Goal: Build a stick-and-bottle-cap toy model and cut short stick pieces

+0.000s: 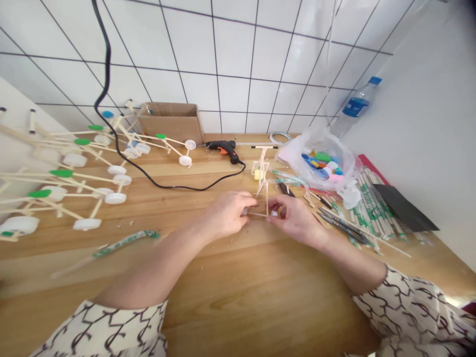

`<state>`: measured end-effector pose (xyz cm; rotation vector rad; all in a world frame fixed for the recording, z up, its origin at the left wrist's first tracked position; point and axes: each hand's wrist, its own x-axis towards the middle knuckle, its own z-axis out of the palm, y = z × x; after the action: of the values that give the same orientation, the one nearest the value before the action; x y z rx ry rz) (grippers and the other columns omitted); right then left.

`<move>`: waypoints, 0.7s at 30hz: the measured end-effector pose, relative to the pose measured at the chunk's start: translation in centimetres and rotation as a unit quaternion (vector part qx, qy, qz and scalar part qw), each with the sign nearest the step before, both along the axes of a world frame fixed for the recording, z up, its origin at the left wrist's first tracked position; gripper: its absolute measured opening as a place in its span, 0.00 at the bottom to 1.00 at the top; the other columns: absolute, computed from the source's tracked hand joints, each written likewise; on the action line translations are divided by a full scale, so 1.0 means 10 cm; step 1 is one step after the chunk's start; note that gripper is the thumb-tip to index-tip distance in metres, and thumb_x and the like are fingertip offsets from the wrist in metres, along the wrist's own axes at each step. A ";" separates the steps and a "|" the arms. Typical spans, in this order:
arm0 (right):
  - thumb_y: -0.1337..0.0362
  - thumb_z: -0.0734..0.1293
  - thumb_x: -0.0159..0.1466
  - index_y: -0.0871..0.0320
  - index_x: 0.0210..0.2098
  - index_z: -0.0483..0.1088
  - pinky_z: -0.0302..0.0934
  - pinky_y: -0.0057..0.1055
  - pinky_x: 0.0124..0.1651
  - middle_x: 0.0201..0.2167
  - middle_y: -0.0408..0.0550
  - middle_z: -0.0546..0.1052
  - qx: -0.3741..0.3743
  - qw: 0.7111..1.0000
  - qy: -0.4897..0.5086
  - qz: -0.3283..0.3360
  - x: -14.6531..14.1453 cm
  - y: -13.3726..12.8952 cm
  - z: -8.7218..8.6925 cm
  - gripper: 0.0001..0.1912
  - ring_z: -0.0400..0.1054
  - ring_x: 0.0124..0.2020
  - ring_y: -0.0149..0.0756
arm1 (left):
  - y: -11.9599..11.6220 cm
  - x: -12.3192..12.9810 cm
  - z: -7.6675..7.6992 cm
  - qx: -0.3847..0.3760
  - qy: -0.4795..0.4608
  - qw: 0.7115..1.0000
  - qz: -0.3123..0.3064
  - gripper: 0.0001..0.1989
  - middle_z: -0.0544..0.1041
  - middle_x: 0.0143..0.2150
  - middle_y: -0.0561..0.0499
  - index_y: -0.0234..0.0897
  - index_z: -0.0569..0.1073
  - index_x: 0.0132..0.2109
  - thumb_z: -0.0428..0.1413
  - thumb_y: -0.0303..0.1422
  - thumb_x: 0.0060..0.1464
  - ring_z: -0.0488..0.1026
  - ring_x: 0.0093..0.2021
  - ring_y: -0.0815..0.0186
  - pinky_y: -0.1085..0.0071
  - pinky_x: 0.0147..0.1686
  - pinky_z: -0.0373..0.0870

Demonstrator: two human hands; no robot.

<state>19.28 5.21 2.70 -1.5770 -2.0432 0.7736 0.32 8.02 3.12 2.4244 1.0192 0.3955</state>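
1. I read the stick frame as upright between both hands, over the middle of the tabletop. A small yellow piece sits against its upper part.
2. Grip state: the left hand and right hand are both clenched on the frame's lower end, beside a small white piece.
3. Hazard: the thin joints could part if I squeeze or twist too hard. A slip could drop the frame toward the scissors.
4. Pose: both forearms angle inward from the patterned sleeves — wrists low, fingers meeting at the frame.
5. Beyond the hands: a hot glue gun, a plastic bag of bottle caps and finished stick models with cap wheels.
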 end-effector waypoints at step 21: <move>0.71 0.67 0.50 0.59 0.30 0.69 0.56 0.25 0.28 0.24 0.41 0.71 0.015 1.000 -0.009 0.008 0.00 0.01 -0.01 0.07 0.61 0.23 0.27 | 0.01 -0.02 -0.05 -0.005 -0.058 0.998 -0.006 0.11 0.74 0.33 0.51 0.38 0.75 0.39 0.55 0.24 0.47 0.71 0.34 0.65 0.67 0.37 0.66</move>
<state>19.31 5.32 2.64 -1.5592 -2.0731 0.7338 0.13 8.10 2.62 2.3681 0.9527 0.5200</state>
